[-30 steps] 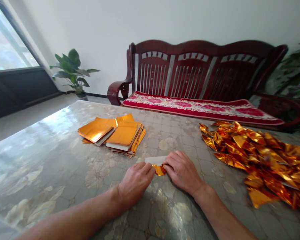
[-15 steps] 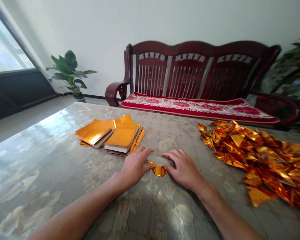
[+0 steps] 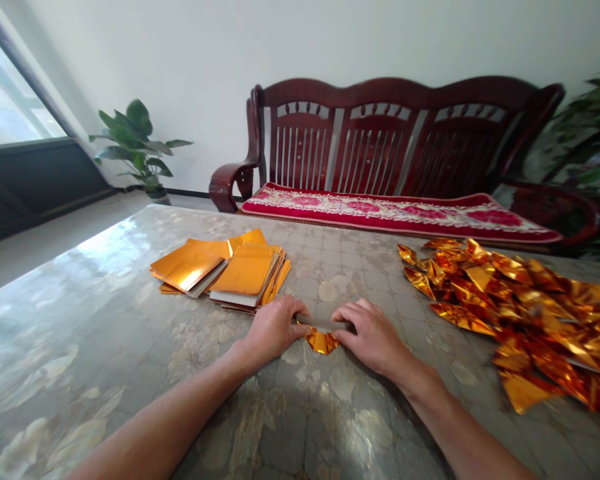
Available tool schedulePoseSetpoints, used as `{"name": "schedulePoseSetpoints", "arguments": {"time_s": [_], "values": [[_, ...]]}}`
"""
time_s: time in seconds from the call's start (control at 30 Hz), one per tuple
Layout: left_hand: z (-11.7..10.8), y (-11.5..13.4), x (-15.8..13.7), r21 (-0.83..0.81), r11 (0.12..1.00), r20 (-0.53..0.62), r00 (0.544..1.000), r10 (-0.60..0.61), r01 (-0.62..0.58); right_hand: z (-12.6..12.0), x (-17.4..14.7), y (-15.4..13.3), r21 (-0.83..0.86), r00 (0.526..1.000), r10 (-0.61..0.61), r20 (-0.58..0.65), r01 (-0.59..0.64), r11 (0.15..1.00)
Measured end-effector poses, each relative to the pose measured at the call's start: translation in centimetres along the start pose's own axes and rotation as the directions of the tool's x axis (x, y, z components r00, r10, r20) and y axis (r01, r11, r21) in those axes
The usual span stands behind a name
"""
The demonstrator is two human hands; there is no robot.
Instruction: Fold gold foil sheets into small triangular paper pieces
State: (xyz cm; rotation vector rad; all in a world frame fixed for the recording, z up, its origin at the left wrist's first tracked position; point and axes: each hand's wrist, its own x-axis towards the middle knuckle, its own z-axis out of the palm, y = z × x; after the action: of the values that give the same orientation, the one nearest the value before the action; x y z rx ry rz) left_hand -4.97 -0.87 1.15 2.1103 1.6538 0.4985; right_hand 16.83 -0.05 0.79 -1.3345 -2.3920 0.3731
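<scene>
Between my hands, low over the table, is a partly folded sheet of gold foil paper [image 3: 322,341], its grey backing showing as a narrow strip along the far side and shiny gold pleats on the near side. My left hand [image 3: 280,325] pinches its left end between thumb and fingers. At the right end, my right hand [image 3: 367,333] grips it the same way. Just beyond my left hand lie stacks of flat gold foil paper [image 3: 243,270]. Off to the right is a heap of folded gold foil pieces [image 3: 525,307].
The table [image 3: 130,353] has a glossy grey floral surface. Behind it stands a dark red wooden bench [image 3: 375,147] with a red patterned cover [image 3: 390,212]. Potted plants [image 3: 137,143] are at the back left and far right. A window [image 3: 17,93] is at the left.
The grey strip of the held foil paper looks narrower now, tipped towards its edge. My right hand has shifted slightly to the right; both hands keep their pinch.
</scene>
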Motion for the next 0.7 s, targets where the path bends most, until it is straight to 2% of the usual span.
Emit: {"name": "schedulePoseSetpoints", "arguments": {"time_s": [0.13,0.23,0.37,0.47,0.7], "values": [[0.4,-0.1,-0.4,-0.09,0.994,-0.018,0.998,0.068,-0.07,0.1,-0.5,-0.2,-0.007,0.998,-0.05,-0.032,0.05,0.999],[0.5,-0.3,-0.8,-0.086,0.984,-0.047,0.987,0.154,-0.158,0.2,-1.0,-0.3,-0.055,0.991,-0.11,-0.072,0.106,0.993],[0.4,-0.3,-1.3,0.042,0.96,-0.048,0.959,0.278,-0.276,0.1,-1.5,-0.2,-0.148,0.977,-0.198,-0.077,0.185,0.972],[0.2,0.0,-1.6,0.195,0.93,-0.006,0.948,0.319,-0.312,0.0,-1.8,0.0,-0.183,0.968,-0.246,-0.051,0.233,0.955],[0.4,0.3,-1.9,0.415,0.835,0.017,0.921,0.39,-0.361,0.2,-2.3,0.6,-0.164,0.97,-0.238,-0.053,0.227,0.96]]}}
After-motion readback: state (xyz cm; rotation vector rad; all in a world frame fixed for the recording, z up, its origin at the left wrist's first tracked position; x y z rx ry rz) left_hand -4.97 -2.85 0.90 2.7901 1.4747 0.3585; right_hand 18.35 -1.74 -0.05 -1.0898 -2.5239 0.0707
